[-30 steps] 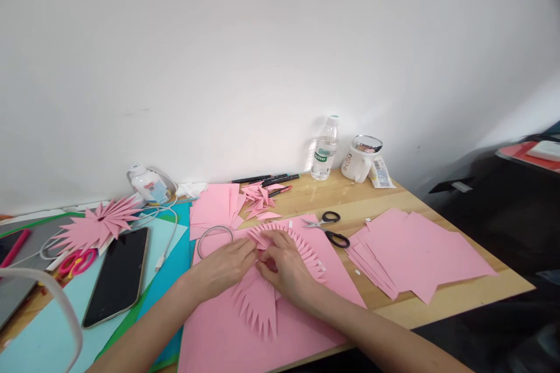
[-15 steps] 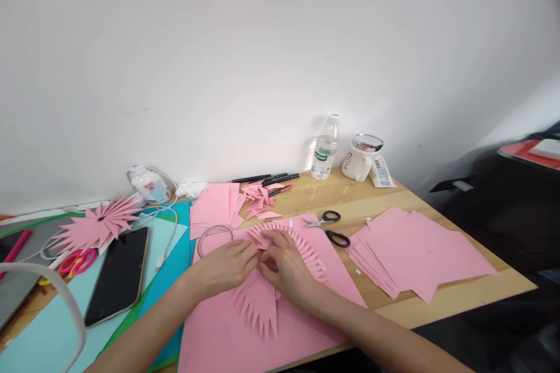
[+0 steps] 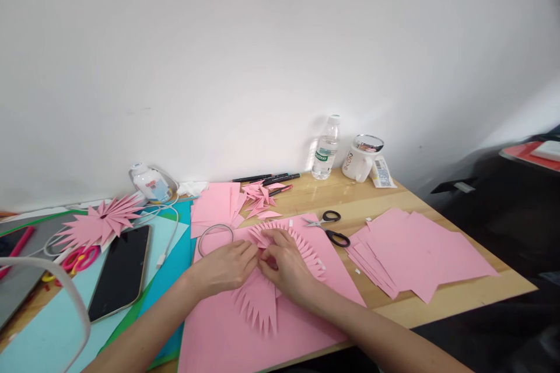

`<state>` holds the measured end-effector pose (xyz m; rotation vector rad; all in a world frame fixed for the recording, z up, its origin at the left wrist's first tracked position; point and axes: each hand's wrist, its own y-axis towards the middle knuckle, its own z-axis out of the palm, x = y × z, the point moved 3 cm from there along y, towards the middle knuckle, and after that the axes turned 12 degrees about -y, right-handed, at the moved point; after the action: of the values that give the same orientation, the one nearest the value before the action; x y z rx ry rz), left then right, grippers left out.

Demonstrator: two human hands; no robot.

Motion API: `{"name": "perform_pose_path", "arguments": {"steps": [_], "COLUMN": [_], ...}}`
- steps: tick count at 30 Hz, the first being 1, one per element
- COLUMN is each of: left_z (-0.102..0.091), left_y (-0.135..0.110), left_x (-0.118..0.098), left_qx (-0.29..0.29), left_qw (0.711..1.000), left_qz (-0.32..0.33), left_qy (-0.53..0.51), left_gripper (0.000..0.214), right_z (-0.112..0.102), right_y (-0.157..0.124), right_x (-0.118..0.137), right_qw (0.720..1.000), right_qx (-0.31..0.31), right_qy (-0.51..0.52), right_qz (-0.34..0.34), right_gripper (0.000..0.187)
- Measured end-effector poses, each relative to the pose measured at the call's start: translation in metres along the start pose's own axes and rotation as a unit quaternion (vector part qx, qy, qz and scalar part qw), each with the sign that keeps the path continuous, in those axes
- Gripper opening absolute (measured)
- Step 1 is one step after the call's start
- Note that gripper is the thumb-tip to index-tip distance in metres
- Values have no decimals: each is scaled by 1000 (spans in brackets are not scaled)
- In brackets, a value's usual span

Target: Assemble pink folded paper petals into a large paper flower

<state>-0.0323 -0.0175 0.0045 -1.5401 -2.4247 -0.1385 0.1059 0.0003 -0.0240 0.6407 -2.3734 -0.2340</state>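
A pink pleated paper fan (image 3: pixel 258 309) with a row of pointed, cut edges lies on a large pink sheet (image 3: pixel 210 338). My left hand (image 3: pixel 230 267) pinches the fan near its middle, fingers curled together. Close beside it, my right hand (image 3: pixel 286 265) has thumb and forefinger closed on the same paper, and the other fingers rest over the pleats. The fingers hide the spot being gripped. A grey ring-like loop (image 3: pixel 214 227) is just beyond my left hand, and black-handled scissors (image 3: pixel 330 227) lie beyond my right.
Pink sheets (image 3: pixel 420 253) are stacked at the right, with pink scraps (image 3: pixel 260 195) at the back. A bottle (image 3: pixel 326 148) and a mug (image 3: pixel 361 160) stand by the wall. At the left are a phone (image 3: pixel 120 274), a finished-looking pink paper rosette (image 3: pixel 100 221) and pink-handled scissors (image 3: pixel 83 259).
The view has shifted very slightly. Both hands keep their hold on the fan in the same place, with hardly any visible finger movement.
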Motion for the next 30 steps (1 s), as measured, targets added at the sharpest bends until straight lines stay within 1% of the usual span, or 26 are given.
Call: {"name": "perform_pose_path", "arguments": {"steps": [3,6,10,13,15,17,19,21,23,25,30], "left_z": [2,4,1,-4,-7,-8,-8,-7,-4,-1,5], "left_y": [0,-1,-3,-3,-3,-2,-1,1,2,3,1], "left_x": [0,1,5,8,9,9,8,6,5,4,6], "left_qx": [5,0,-19,-20,-21,-24,-21,-9,3,5,-23], "left_qw": [1000,1000,995,986,982,985,992,997,999,999,997], "left_qz": [0,-13,-49,-79,-88,-77,-52,-24,-9,-7,-5], "left_qy": [4,-15,-86,-147,-164,-152,-115,-71,-46,-44,-73], "left_gripper": [25,28,27,29,31,31,29,28,27,27,26], "right_z": [0,1,1,1,1,1,1,1,1,1,2], "right_y": [0,0,0,1,1,1,2,2,2,1,1], "right_x": [0,-1,-2,-2,-2,-2,-1,-1,-1,-2,-3], "right_qw": [1000,1000,1000,1000,1000,1000,1000,1000,1000,1000,1000], "right_qx": [-1,-3,2,10,12,12,11,11,13,12,4], "right_qy": [0,3,3,-1,-1,-1,-1,-1,-1,-2,2], "right_qz": [-1,2,1,-4,-5,-3,-1,-1,-3,-2,3], "right_gripper": [14,13,11,9,9,10,11,13,14,15,13]}}
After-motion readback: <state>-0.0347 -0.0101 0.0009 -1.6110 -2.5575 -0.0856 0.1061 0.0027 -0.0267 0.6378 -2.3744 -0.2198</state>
